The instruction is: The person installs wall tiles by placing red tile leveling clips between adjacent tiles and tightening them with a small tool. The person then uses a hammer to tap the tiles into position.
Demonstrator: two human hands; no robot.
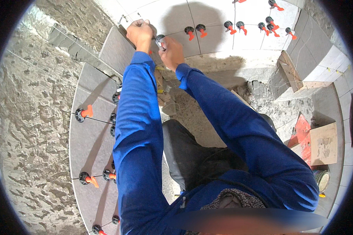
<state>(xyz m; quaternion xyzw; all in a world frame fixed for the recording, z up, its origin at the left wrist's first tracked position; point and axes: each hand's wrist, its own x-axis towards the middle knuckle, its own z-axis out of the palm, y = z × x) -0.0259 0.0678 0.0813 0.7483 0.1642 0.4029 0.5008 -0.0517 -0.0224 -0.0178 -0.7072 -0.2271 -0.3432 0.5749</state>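
Observation:
Both arms reach to the far left corner of the tiled surface. My left hand (140, 34) is closed in a pinch at the edge of a grey tile; whatever its fingertips hold is hidden. Just to its right, my right hand (171, 53) is closed at a black, round tile leveling knob (160, 37), its fingers covering part of it. More black leveling knobs with orange-red handles stand along the tile joints, among them one knob (200, 29) to the right of my hands. A narrow grey tile (116, 51) slants beside my left wrist.
Grey tiles (92, 145) with several leveling knobs run down the left, beside a rough mortar wall (31, 129). A tiled box corner (313, 43) juts out at the far right. A red notched piece (302, 131), a tan board (324, 143) and a round container (322, 179) lie at right.

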